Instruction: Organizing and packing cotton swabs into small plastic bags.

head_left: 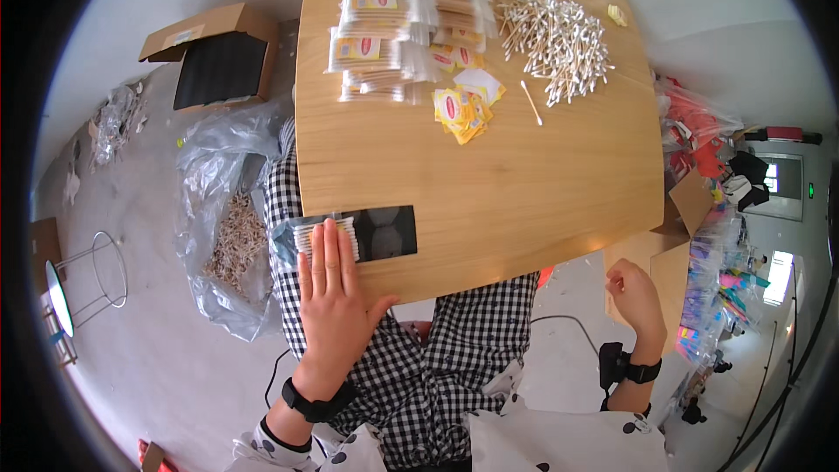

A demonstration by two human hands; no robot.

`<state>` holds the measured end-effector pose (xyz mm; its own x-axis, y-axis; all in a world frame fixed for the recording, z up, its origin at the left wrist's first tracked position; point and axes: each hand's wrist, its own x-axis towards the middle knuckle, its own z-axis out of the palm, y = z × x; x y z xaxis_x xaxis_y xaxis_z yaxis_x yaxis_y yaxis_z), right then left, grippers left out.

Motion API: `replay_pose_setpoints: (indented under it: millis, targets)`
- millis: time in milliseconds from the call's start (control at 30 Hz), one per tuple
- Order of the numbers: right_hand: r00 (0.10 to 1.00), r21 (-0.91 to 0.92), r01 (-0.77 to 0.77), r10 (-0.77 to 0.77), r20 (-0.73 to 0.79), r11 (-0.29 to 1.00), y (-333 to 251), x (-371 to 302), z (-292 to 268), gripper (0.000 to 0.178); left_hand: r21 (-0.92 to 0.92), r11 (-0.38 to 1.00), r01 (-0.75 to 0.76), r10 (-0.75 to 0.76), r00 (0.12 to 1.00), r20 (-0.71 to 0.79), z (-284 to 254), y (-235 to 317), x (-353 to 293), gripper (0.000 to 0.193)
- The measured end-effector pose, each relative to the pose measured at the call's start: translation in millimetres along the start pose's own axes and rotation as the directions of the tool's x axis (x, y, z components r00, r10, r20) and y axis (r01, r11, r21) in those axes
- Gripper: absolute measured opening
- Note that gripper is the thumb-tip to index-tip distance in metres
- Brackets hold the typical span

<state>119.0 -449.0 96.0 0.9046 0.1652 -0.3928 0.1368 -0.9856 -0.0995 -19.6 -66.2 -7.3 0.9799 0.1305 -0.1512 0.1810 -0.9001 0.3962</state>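
Observation:
My left hand (332,306) lies flat with fingers stretched out, pressing on a clear bag of cotton swabs (349,229). The bag rests on a dark rectangular plate (389,232) at the table's near left corner. Off the table's right edge, my right hand (636,295) is raised with its fingers curled in, and nothing shows in them. Farther up the table lie a heap of loose cotton swabs (559,45), a single cotton swab (531,103) and a small pile of yellow-and-white printed cards (463,112).
Stacks of filled swab bags (376,13) cover the far left of the wooden table (524,175). On the floor at left are a plastic sack of swabs (236,236), an open carton (223,65) and a round stool (61,297). Another cardboard box (669,275) stands at right.

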Motion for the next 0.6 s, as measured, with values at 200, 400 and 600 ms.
replay_pose_setpoints:
  millis: [200,400,600]
  targets:
    - [0.928,0.493,0.228,-0.035,-0.37,0.84,-35.9,101.8,40.3,0.02,0.005,1.0,-0.002,0.002,1.0,0.009,1.4,-1.1,0.1,0.108]
    - [0.744,0.318,0.411,-0.113,-0.658,0.855,-100.0,201.5,66.7,0.018,0.005,1.0,0.001,-0.001,1.0,0.007,-0.3,-1.9,-2.5,0.109]
    - [0.863,0.378,0.439,-0.266,-0.429,0.815,-143.2,150.2,72.4,0.006,0.011,1.0,0.01,-0.01,1.0,0.005,8.8,-6.7,-6.9,0.108]
